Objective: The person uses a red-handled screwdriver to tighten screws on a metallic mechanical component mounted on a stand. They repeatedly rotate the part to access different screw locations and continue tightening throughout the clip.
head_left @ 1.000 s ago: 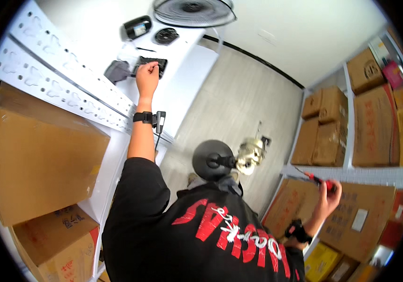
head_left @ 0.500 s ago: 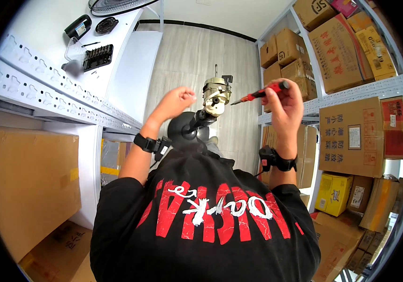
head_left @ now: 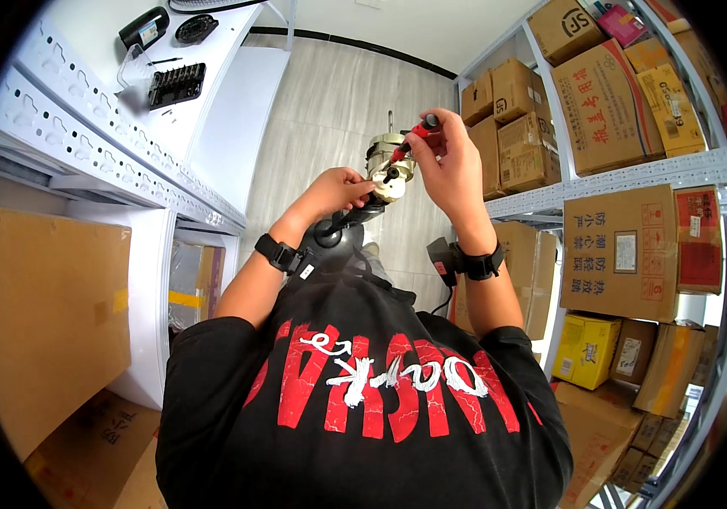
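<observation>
A small fan motor (head_left: 384,163) with a metal shaft sits on top of a black stand (head_left: 342,233) in front of my chest. My left hand (head_left: 338,188) grips the motor's lower left side. My right hand (head_left: 448,161) holds a red-handled screwdriver (head_left: 410,140), whose tip points down-left onto the motor's white housing. Both wrists wear black bands.
A white workbench (head_left: 211,102) at the left carries a black bit set (head_left: 175,83), a black handheld tool (head_left: 144,27) and a round black part (head_left: 195,27). Perforated white rails (head_left: 83,136) run along its edge. Shelves at the right (head_left: 635,170) hold several cardboard boxes. More boxes stand at the lower left (head_left: 41,297).
My left hand came back from the bit set on the bench to the motor. My right hand rose from low at the right with the screwdriver and set its tip on the motor.
</observation>
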Motion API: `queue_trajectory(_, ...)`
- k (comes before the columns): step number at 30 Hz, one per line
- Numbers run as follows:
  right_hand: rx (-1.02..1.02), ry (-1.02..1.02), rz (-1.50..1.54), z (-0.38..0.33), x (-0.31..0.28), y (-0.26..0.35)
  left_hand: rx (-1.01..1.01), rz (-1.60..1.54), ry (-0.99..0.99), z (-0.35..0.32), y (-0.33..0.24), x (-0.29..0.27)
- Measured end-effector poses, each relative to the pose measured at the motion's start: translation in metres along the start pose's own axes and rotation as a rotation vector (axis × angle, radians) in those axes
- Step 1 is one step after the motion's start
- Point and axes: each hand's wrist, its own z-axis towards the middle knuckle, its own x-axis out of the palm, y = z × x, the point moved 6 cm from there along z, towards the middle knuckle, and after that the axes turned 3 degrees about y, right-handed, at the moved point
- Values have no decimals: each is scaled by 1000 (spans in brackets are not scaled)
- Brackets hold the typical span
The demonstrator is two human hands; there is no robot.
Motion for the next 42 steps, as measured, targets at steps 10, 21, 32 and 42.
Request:
queue_trajectory(10,-4,25,-38,-12,14,-5,26,-75,-42,0,-3,-2)
queue_trajectory(21,-29,31,-121,-6,15,-4,82,-49,-27,4,-7,0)
queue_trajectory(32,7,38,-241,1,17,0,0,-136,26,7,0,7)
queue_trajectory(42,93,91,-470,8,13,1,-28,-202,83,2,-7,12)
